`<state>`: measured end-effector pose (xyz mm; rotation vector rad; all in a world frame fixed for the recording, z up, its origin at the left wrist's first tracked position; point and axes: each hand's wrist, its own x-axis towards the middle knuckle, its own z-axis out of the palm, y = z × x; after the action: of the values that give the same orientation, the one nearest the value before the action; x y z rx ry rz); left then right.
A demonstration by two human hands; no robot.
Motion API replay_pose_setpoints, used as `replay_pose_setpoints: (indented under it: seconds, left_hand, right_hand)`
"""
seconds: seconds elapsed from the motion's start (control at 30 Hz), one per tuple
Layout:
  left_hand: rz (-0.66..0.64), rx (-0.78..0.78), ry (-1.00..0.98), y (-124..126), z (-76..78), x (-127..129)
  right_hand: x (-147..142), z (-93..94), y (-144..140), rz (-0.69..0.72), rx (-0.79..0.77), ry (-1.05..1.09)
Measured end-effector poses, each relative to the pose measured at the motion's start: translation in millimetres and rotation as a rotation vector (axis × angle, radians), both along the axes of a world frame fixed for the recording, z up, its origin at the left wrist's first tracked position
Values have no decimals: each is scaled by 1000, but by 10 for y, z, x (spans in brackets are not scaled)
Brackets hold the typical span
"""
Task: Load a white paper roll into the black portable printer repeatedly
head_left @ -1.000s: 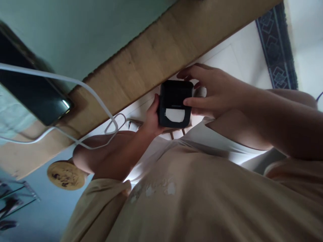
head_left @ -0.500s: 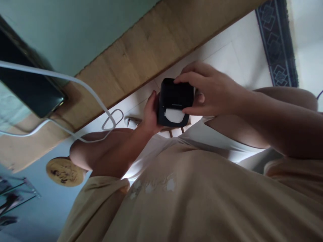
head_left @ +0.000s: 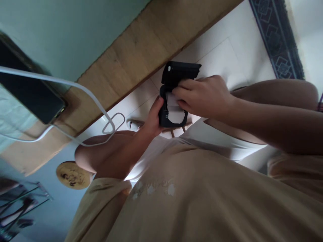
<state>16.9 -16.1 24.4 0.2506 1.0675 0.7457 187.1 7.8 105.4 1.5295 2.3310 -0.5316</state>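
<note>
Here, left fingers [head_left: 156, 107] clasping black device [head_left: 178, 72], right fingers [head_left: 182, 93] bent over its white paper [head_left: 176, 116], pinch unclear

Two hands [head_left: 154, 117] [head_left: 205, 95], one lidded device [head_left: 178, 71], one phone [head_left: 35, 97]

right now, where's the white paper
Head view, just right of the middle: the white paper sits inside the open black box, below its raised lid, between the left hand and right hand.
</note>
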Motion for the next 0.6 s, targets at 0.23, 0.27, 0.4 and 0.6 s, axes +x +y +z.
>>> replay_pose_setpoints:
  seconds: [0.23,0.27,0.4,0.6]
  left_hand:
    - [-16,28,-116,-52,-114,-12]
    - [-28,22,-106,-55,-116,-7]
    - [-76,-26,-80,-70,-103,16]
    - [-54,-141,-139,-51,-114,38]
  right_hand:
    - [-53,-31,-20,-1,-96,-28]
    - [-50,-40,-19,-17,-103,-33]
    - [-37,-125,-6,-58,-107,-12]
    - [111,-92,62,-207,-238,251]
